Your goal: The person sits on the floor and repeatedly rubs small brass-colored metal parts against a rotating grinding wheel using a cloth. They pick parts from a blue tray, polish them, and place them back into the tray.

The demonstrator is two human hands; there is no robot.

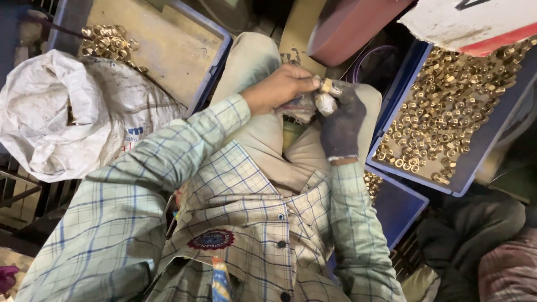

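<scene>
- Head view, looking straight down the person's chest: the left hand point(279, 88), bare, meets the right hand point(342, 126), which wears a dark work glove, over the lap.
- Left grip: thumb and fingertips pinch a small brass fitting point(326, 86) at its near end, grasping it just above the gloved fingers.
- Right grip: the gloved fingers curl up around a pale, crumpled bit of cloth or plastic point(323, 104) right under the fitting; whether the glove also clasps the fitting itself cannot be told, as the parts overlap.
- Brass fitting sits between the two hands, touching the left fingertips and just beside the gloved thumb, above the person's beige trousers point(263, 128).
- Both forearms are in sleeves of a pale green and blue checked shirt point(246, 223), which fills the lower middle of the picture.
- To the person's right, a blue tray point(470, 168) holds a dense heap of brass nuts point(447, 112); it stands tilted, near the gloved hand.
- A second blue tray point(400, 210) lies lower, beside the right elbow, with a few brass pieces at its upper edge.
- To the person's left, a blue-rimmed crate point(215, 61) has a brown bottom and a small pile of brass rings point(109, 42) in its far corner.
- A white woven sack point(61, 112) slumps against that crate, well apart from the hands.
- A reddish-brown bin point(352, 28) stands beyond the hands at the top.
</scene>
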